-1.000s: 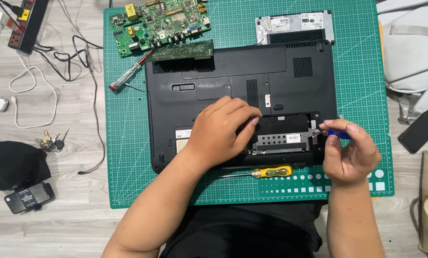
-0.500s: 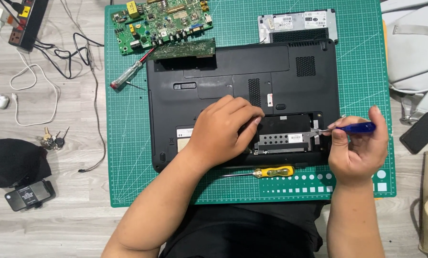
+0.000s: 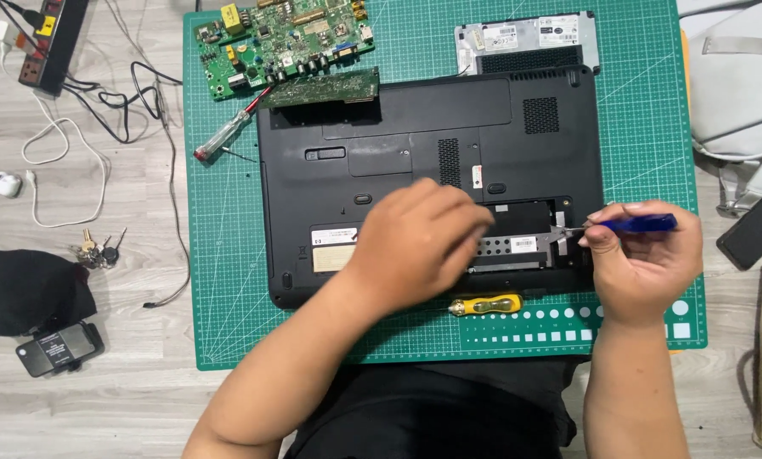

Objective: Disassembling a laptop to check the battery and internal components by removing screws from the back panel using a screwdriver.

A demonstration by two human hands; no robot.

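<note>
A black laptop (image 3: 415, 127) lies upside down on a green cutting mat (image 3: 228, 280). Its drive bay is open and a silver hard drive (image 3: 517, 246) shows inside. My left hand (image 3: 415, 242) rests flat on the laptop's base, its fingers over the left end of the drive. My right hand (image 3: 644, 259) grips a blue-handled screwdriver (image 3: 640, 223) held sideways. Its tip points left at the metal bracket on the right end of the bay.
A yellow-handled screwdriver (image 3: 485, 303) lies on the mat below the laptop, and a red-handled one (image 3: 223, 136) at its upper left. Green circuit boards (image 3: 283, 38) and a silver cover (image 3: 525, 38) sit at the back. Power strip (image 3: 53, 38), cables, keys (image 3: 96, 251), phone (image 3: 753, 229) surround the mat.
My right hand has turned the blue screwdriver sideways and brought its tip to the right end of the drive bay. My left hand has stayed on the laptop.
</note>
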